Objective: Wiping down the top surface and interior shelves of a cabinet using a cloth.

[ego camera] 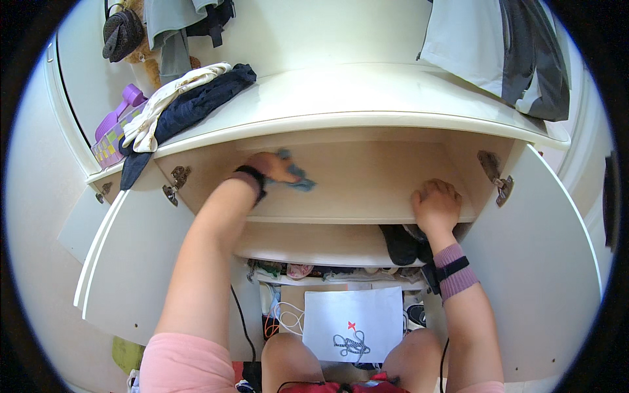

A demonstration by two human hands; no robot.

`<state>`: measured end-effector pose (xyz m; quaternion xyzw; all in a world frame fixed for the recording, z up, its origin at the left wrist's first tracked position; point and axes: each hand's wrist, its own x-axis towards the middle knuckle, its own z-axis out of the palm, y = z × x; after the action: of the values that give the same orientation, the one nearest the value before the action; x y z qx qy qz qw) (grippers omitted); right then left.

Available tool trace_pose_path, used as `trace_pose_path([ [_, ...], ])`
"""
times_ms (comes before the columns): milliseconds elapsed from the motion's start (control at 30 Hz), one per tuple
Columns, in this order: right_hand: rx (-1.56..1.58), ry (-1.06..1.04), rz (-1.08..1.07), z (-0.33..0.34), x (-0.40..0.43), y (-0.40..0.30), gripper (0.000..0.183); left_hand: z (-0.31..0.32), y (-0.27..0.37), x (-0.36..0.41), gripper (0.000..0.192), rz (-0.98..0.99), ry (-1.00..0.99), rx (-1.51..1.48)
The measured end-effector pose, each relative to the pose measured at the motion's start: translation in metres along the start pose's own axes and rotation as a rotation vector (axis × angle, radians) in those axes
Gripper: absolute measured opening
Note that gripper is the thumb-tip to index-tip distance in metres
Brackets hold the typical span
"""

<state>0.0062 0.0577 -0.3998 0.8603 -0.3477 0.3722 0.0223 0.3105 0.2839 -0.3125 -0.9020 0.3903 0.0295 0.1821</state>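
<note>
My left hand (271,166) is inside the upper compartment of a white cabinet and holds a blue-grey cloth (300,182) against the shelf. The cloth is slightly blurred and partly hidden under the fingers. Toward the right end of the same wooden shelf (356,182), my right hand (436,202) rests palm down near the front edge, its fingers bent and nothing visible in it. Both wrists wear dark straps; the right one sits over a purple cuff.
Cabinet doors swing out at left (142,255) and right (530,265) on metal hinges. Dark socks (400,244) lie on the lower shelf. White and navy clothes (196,103) drape over the counter's left end, beside a purple basket (109,147). A paper bag (351,314) stands between my knees.
</note>
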Motion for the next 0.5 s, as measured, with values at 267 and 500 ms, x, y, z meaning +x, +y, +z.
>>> trace_pose_path([
  [267,-0.002,0.032,-0.046,-0.005,0.000,0.000,0.031,-0.036,0.198,0.001,0.098,0.515,0.122,-0.005],
  [500,-0.020,-0.054,-0.026,-0.014,-0.001,0.007,0.032,0.009,0.105,-0.024,0.081,0.461,0.049,-0.295],
])
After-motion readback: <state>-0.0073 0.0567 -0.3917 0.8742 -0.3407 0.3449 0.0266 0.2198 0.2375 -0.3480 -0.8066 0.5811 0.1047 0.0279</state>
